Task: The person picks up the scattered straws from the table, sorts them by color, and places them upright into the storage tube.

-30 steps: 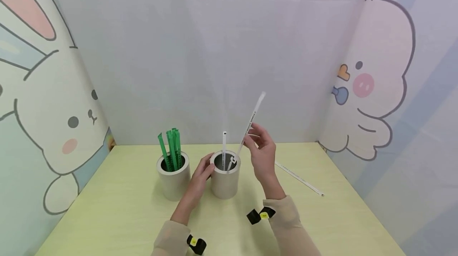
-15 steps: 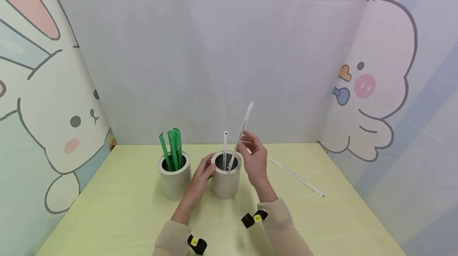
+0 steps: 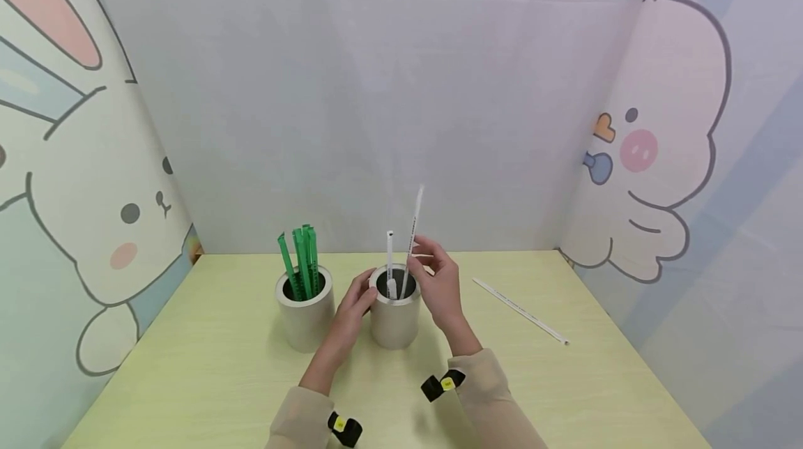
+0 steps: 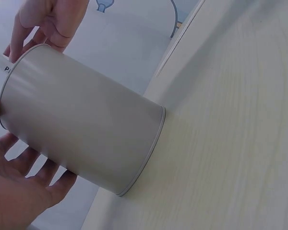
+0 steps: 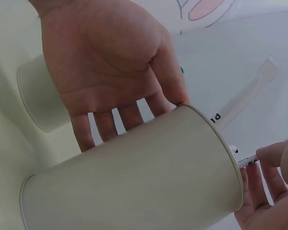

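Note:
A beige cylindrical holder [image 3: 394,327] stands upright on the table. My left hand [image 3: 348,313] holds its left side, thumb at the rim and fingers spread along the wall, as the left wrist view also shows. My right hand [image 3: 439,286] pinches a white paper-wrapped straw [image 3: 415,219], whose lower end is inside the holder near the right rim. Within the same holder leans another white straw [image 5: 245,101], its wrapped tip sticking out. A small pale straw end shows near the front inside rim. The bottoms of the straws are hidden by the holder's wall.
To the left stands a matching holder [image 3: 305,323] with several green-wrapped straws [image 3: 304,261]. One white straw [image 3: 521,311] lies slantwise on the pale wooden table [image 3: 583,393] at the right. Printed curtains [image 3: 401,100] rise behind and at both sides.
My right hand has moved left and down, lowering the pinched straw into the holder and bringing it more upright. The left hand has stayed on the holder.

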Motion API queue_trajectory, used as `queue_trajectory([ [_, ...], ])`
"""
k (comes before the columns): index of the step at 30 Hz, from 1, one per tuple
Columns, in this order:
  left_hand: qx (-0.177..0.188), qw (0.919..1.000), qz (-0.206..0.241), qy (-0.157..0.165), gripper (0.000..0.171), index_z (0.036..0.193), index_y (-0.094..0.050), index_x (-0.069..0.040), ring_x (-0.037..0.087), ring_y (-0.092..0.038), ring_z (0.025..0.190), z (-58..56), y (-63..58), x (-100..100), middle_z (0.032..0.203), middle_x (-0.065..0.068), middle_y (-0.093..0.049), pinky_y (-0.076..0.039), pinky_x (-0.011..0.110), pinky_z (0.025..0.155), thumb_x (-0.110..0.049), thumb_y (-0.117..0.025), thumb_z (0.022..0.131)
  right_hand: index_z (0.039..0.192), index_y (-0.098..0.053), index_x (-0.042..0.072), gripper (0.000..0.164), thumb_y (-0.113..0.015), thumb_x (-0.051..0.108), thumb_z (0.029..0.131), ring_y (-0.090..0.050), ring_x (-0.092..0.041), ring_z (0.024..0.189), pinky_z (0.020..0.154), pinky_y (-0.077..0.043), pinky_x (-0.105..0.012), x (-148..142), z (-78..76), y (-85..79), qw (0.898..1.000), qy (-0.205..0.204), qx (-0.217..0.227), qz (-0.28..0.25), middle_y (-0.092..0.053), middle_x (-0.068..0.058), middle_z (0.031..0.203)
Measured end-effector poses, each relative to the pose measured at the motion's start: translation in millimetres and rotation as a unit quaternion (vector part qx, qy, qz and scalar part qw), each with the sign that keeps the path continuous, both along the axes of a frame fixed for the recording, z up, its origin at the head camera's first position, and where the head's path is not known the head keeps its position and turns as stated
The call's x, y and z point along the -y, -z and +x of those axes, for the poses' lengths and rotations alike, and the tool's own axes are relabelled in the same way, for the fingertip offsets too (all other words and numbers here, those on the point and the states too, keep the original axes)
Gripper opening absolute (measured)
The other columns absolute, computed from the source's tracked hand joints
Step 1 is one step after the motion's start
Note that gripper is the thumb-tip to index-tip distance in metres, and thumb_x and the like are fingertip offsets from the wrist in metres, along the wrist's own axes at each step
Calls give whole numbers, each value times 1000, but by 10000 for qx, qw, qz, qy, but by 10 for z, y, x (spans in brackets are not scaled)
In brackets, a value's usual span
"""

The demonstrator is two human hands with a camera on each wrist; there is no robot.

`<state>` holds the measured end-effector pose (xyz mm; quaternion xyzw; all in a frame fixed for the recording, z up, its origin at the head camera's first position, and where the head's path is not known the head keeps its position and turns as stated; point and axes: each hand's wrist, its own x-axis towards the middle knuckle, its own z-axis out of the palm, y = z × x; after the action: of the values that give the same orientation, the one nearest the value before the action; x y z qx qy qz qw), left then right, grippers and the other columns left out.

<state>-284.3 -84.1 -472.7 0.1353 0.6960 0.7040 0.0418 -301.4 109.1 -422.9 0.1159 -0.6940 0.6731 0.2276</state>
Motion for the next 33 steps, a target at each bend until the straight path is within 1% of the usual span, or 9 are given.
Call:
queue_trajectory([
  [5,-54,10000,28,1,51,165,-36,-19,37,-29,159,-2,3,6,168,15,-38,-25,64,127,-32,-44,116,137,-70,8,41,-74,1,98,-67,-24,101,84,-62,-24,-6,-4,-3,10000,8,32,24,-69,-18,118],
  [9,-87,9999,64,36,52,165,-36,-17,37,-29,159,2,4,7,168,15,-37,-25,64,127,-32,-44,116,137,-70,9,41,-74,1,98,-68,-23,100,85,-63,-26,-46,-6,-19,10000,58,-18,-2,-68,-22,120],
  [13,-46,9999,86,69,53,165,-36,-19,35,-27,160,-3,9,4,169,13,-36,-24,63,128,-35,-45,115,136,-71,11,40,-74,3,98,-69,-21,100,85,-62,-25,-147,-19,-54,9998,192,-24,52,-69,-23,121],
  [16,-70,9999,98,71,53,165,-36,-19,36,-27,160,-4,12,4,169,14,-36,-24,62,128,-35,-45,115,138,-70,12,40,-75,5,98,-70,-22,104,87,-61,-26,-284,-47,-86,9992,195,72,346,-70,-23,124],
  [19,-116,9999,104,68,53,165,-35,-16,37,-28,159,-2,14,8,169,16,-36,-24,63,128,-33,-44,116,139,-70,14,41,-75,9,99,-70,-25,110,93,-61,-33,-470,-64,-120,9946,123,207,1011,-71,-19,128],
  [22,-110,9998,119,70,52,165,-35,-15,37,-27,159,-7,16,8,169,17,-36,-24,63,128,-30,-43,116,140,-69,15,41,-74,11,100,-70,-28,115,98,-60,-43,-678,-61,-147,9816,100,259,1888,-72,-14,129],
  [25,-104,9999,115,70,50,165,-35,-15,38,-26,160,-12,23,13,169,17,-35,-23,63,128,-27,-41,117,141,-68,13,42,-75,10,100,-69,-32,118,98,-61,-50,-873,-61,-146,9647,133,241,2620,-71,-11,130],
  [29,-96,9999,85,74,51,165,-34,-16,39,-24,160,-10,26,14,170,18,-33,-23,63,128,-30,-42,116,139,-68,8,42,-76,6,97,-68,-38,117,95,-60,-55,-1118,-69,-96,9453,242,280,3241,-70,-16,130],
  [33,-70,9999,89,61,53,165,-35,-18,37,-26,160,-20,31,8,170,14,-35,-24,62,128,-34,-44,116,137,-68,5,42,-75,5,97,-68,-41,115,93,-60,-57,-1370,-63,6,9200,422,372,3879,-69,-19,129],
])
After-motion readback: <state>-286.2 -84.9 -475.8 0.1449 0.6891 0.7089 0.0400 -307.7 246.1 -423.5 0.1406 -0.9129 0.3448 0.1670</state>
